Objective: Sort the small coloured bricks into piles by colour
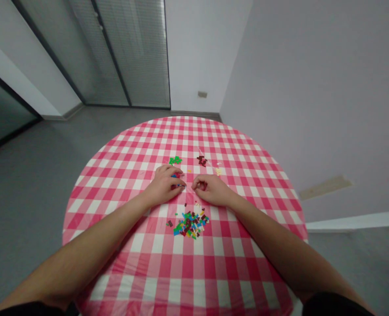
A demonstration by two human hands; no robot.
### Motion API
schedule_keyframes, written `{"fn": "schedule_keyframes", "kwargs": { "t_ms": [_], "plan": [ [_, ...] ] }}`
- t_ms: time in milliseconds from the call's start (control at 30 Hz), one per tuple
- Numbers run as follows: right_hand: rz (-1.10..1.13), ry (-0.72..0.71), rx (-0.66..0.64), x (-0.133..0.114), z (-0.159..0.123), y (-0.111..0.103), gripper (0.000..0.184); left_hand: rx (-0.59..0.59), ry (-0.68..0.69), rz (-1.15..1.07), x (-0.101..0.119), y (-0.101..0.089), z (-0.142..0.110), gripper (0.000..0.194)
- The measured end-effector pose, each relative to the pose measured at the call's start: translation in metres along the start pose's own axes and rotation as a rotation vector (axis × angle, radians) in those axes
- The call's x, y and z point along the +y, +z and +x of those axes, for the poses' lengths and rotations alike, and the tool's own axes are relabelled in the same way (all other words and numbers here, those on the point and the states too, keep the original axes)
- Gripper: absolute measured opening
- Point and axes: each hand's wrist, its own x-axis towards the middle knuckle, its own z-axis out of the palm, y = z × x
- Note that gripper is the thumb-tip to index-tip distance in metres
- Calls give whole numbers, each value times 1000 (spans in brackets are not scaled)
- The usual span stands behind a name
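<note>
My left hand rests on the checked tablecloth with fingers arched and apart, curving around small red and blue toy bricks that it partly hides. Facing it across a narrow gap, my right hand has its fingers curled in a pinch; whatever they hold is too small to make out. Nearer to me lies a mixed heap of tiny toy bricks in blue, green, brown, white and yellow. Beyond my hands are a green cluster of bricks and a dark brown cluster of bricks.
Cream bricks lie just past my right hand, and a lone yellow-orange brick sits between the clusters. The round table wears a red and white cloth. A wall rises at the right, glass partitions at the back left.
</note>
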Motion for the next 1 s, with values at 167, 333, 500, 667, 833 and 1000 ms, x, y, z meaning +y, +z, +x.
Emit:
{"fn": "schedule_keyframes", "kwargs": {
  "t_ms": [167,333,500,667,833,1000],
  "plan": [
    [-33,-18,-273,-6,-6,-21,17,5,35,-7,-1,1,0,13],
    [-93,-4,-391,-10,-10,-24,15,2,42,-25,-1,0,0,15],
    [-103,12,-369,-12,-9,-16,2,24,49,-50,-1,-1,-1,16],
    [-184,24,-350,-13,-10,-11,3,22,29,-69,-3,0,-1,15],
    [-269,40,-379,-14,-10,-13,6,19,28,-78,-5,1,-2,15],
    [-283,81,-386,-18,-9,-15,7,27,37,-86,-5,0,-1,19]
  ]
}}
